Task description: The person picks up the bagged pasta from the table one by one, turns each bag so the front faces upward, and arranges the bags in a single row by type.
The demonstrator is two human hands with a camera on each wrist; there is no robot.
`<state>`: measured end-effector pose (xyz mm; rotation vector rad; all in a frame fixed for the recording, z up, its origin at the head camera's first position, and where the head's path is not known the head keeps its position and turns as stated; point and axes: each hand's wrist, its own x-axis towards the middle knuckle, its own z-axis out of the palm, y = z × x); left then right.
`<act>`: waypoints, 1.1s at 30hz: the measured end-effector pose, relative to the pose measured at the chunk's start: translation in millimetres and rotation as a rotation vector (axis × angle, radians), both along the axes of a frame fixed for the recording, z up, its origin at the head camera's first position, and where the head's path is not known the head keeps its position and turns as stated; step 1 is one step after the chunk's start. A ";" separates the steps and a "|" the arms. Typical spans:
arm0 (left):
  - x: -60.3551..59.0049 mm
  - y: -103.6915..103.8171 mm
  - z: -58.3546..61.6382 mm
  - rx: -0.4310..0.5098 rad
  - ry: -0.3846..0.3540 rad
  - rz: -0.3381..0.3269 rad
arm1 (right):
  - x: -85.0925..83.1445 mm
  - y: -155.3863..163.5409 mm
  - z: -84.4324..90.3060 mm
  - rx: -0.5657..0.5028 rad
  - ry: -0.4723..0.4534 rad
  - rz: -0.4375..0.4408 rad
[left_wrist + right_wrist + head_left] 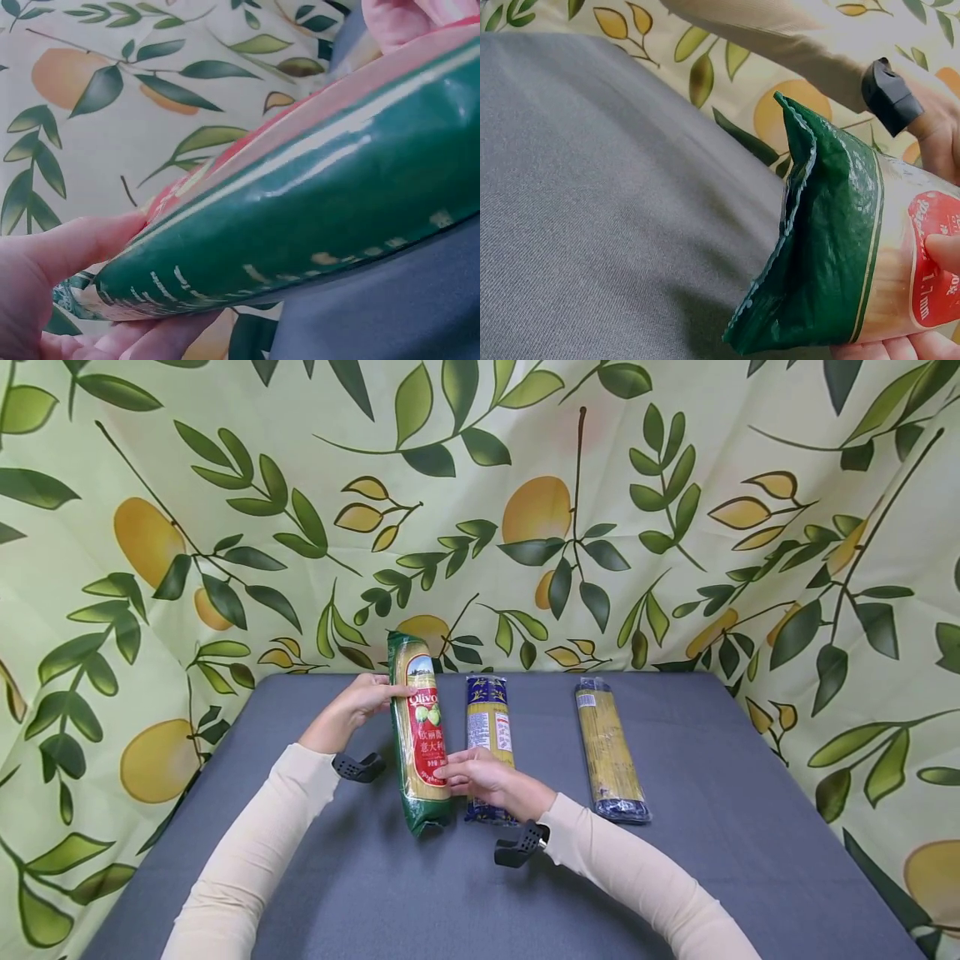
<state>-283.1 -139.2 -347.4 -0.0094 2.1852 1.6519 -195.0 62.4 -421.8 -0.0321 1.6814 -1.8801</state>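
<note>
A green and red packet of spaghetti [425, 718] is held up off the table, tilted, its printed front turned toward the head camera. My left hand [360, 700] grips its upper left edge, thumb on the front and fingers behind, as the left wrist view shows. Lower down, my right hand [483, 777] pinches the right edge, the thumb lying on the red label. In the right wrist view the crimped green end [802, 247] of the packet points away from that hand. Partly hidden behind the right hand lies a blue-ended spaghetti packet [489, 718] with white label panels.
Farther right, another blue-ended spaghetti packet [611, 752] lies flat on the grey-covered table [360, 893]. A cloth printed with leaves and orange fruit [480, 527] hangs behind and at both sides. Each wrist wears a black strap mount [517, 846].
</note>
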 end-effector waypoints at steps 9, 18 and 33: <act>-2.3 -2.3 2.1 -0.074 -0.040 -0.024 | 0.7 -11.3 -4.2 0.071 0.018 -0.094; -1.8 -2.4 1.6 -0.110 -0.015 0.048 | 1.9 -18.2 -4.5 0.098 0.006 -0.126; -6.6 -11.9 -6.6 -0.039 -0.096 -0.027 | 3.2 -19.6 -4.6 0.070 0.004 -0.161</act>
